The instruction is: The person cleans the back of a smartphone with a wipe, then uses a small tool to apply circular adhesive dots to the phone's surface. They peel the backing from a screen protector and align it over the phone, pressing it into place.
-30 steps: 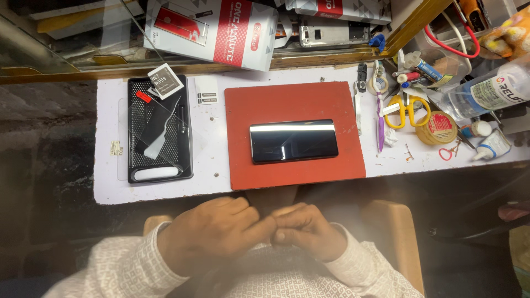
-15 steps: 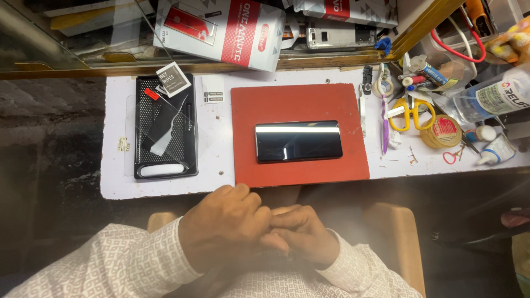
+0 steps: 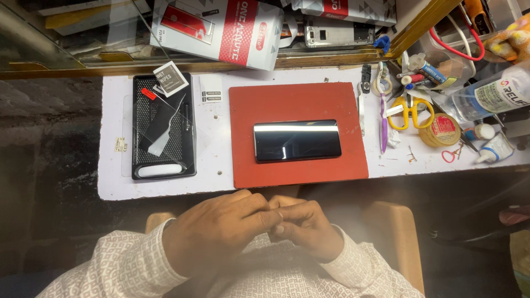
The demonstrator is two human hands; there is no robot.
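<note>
My left hand (image 3: 218, 234) and my right hand (image 3: 306, 229) rest together just below the near edge of the white table (image 3: 218, 174), over my lap. Their fingers are curled and touch each other, and the left hand partly covers the right fingertips. I see nothing held between them. Above the hands, a black phone (image 3: 296, 140) lies face up on a red mat (image 3: 298, 99), its dark screen reflecting light. To the left, a black tray (image 3: 163, 163) holds a clear glass sheet, with a small wipe packet (image 3: 170, 79) on its top edge.
Right of the mat lie a purple toothbrush (image 3: 382, 116), yellow scissors (image 3: 408, 110), a round tin (image 3: 440, 129), small glue bottles (image 3: 494, 150) and a clear plastic bottle (image 3: 486, 96). A red-and-white box (image 3: 218, 27) sits on the shelf behind. Wooden chair arms flank my lap.
My hands have stayed clasped near the table edge, with the left fingers sliding a little further over the right. The phone and tray have not moved.
</note>
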